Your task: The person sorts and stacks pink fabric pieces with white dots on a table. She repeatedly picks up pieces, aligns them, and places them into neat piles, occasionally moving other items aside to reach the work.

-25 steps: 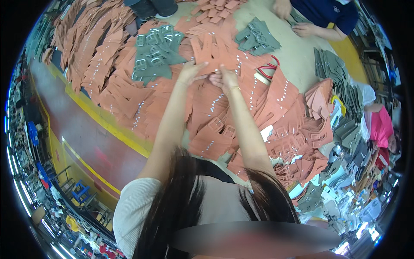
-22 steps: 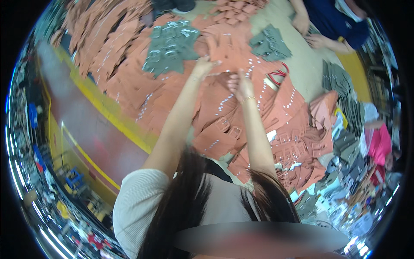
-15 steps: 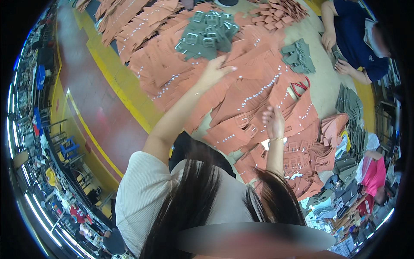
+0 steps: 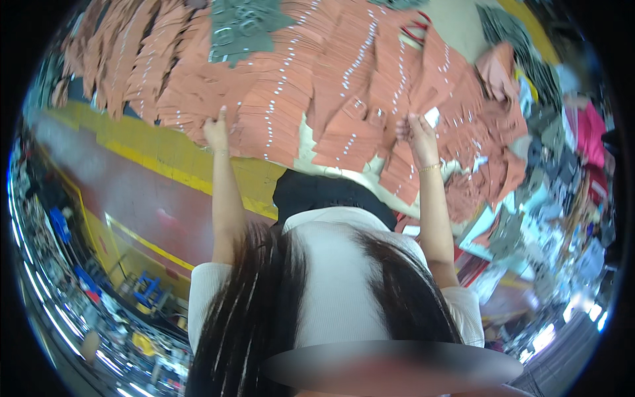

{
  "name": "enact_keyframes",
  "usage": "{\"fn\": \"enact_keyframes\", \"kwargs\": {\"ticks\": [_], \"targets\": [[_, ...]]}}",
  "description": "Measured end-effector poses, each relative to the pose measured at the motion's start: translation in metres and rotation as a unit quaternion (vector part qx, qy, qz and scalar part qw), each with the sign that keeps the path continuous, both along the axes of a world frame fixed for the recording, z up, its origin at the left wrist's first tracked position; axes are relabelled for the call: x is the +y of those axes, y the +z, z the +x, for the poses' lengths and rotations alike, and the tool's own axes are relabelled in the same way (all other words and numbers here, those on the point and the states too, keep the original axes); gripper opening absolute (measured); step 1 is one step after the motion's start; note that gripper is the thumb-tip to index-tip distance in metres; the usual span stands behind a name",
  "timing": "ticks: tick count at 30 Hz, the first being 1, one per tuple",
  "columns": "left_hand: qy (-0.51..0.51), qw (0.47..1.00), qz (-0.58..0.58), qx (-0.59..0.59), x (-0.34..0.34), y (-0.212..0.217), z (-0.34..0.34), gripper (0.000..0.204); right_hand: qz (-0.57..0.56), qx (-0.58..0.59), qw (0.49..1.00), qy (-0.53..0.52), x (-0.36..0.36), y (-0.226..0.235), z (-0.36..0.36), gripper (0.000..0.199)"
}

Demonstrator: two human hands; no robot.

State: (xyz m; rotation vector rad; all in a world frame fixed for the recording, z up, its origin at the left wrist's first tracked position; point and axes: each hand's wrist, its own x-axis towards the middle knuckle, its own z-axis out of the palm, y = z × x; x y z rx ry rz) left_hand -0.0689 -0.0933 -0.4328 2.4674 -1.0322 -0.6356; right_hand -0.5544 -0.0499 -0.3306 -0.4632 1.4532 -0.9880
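Salmon-coloured fabric pieces (image 4: 271, 99), with rows of small white stickers, lie in overlapping layers in front of me. At their near left edge is my left hand (image 4: 216, 132), its thumb raised and its fingers curled at a piece's edge. Farther right, my right hand (image 4: 421, 140) is closed above the pieces, fingers bent in a pinch. A small white slip (image 4: 432, 118) shows at its thumb; what it is exactly I cannot make out. Two buckle-like squares (image 4: 367, 108) lie on the fabric between my hands.
A dark green pile (image 4: 245, 30) with metal buckles lies on the salmon pieces at the far side. Red scissor handles (image 4: 417, 28) rest at the back. Right of the table are heaped fabrics (image 4: 549, 212). On the left runs a yellow-edged red floor lane (image 4: 145, 185).
My view has shifted, and the co-worker at the far right is out of it. My left hand has come back from near the green pile to the near left edge.
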Motion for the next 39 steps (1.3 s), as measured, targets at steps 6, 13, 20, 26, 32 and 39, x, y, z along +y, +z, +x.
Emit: {"fn": "enact_keyframes", "kwargs": {"ticks": [6, 13, 20, 26, 32, 39], "targets": [[-0.052, 0.983, 0.024, -0.175, 0.009, 0.036, -0.001, 0.056, -0.024, 0.076, 0.997, -0.019, 0.050, -0.014, -0.038, 0.020], [-0.262, 0.955, -0.131, -0.053, 0.008, 0.065, -0.068, 0.028, 0.019, 0.398, 0.916, 0.046, 0.114, -0.040, -0.071, 0.027], [-0.396, 0.896, -0.071, 0.190, 0.010, 0.025, -0.179, 0.025, 0.050, 0.476, 0.878, -0.015, 0.142, -0.043, -0.095, 0.026], [-0.384, 0.890, -0.032, 0.243, 0.017, 0.002, -0.208, 0.030, 0.049, 0.503, 0.863, -0.017, 0.157, -0.066, -0.103, 0.025], [-0.353, 0.888, 0.027, 0.293, 0.020, -0.002, -0.211, 0.035, 0.066, 0.504, 0.860, -0.029, 0.161, -0.078, -0.096, 0.027], [-0.235, 0.880, 0.083, 0.405, 0.022, 0.010, -0.216, 0.036, 0.113, 0.618, 0.776, 0.060, 0.150, -0.073, -0.068, 0.043]]}}
